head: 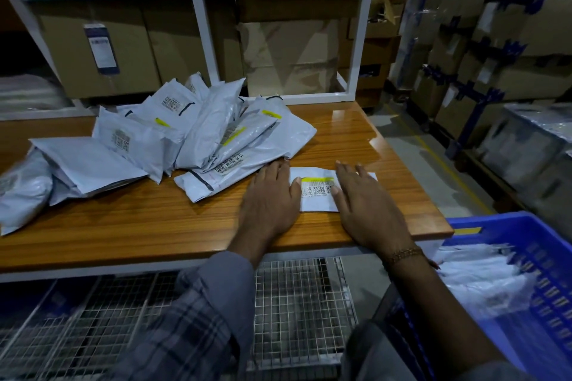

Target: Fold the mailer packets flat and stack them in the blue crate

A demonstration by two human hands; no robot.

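A small white mailer packet [317, 192] with a barcode label and a yellow strip lies flat on the wooden table [154, 219]. My left hand [269, 198] presses its left side with straight fingers. My right hand [365, 204] presses its right side, palm down. A loose pile of white mailer packets [192, 136] covers the table's left and middle. The blue crate [538, 244] stands low at the right, beside the table's corner, with white packets [483, 275] stacked inside it.
White shelf frames [198, 18] with cardboard boxes [102, 52] rise behind the table. Wrapped stacks of boxes [495, 40] stand at the right across an aisle. A wire mesh shelf [297, 297] sits under the table's front edge.
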